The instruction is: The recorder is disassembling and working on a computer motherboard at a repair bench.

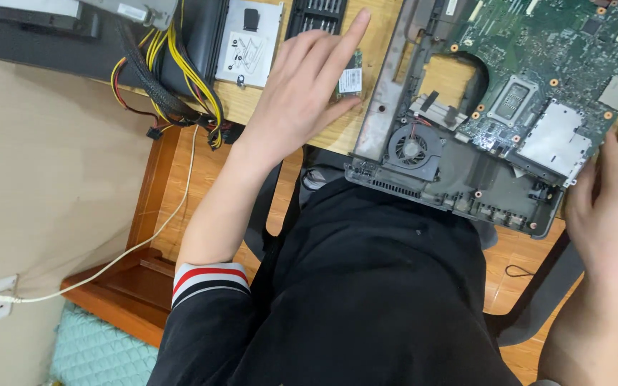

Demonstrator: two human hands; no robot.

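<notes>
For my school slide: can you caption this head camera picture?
Left hand touches a small green card while right hand steadies an opened laptop base.

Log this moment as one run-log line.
left hand: open, fingers spread over small card | right hand: on right edge of laptop base | circuit board: in base | fan: exposed

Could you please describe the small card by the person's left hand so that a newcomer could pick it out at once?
Start at the wooden desk, where an opened laptop chassis carries a large green motherboard. Just left of the chassis, at the left hand, lies a small green circuit card. It alone is loose, tiny and rectangular, with a white label.
</notes>
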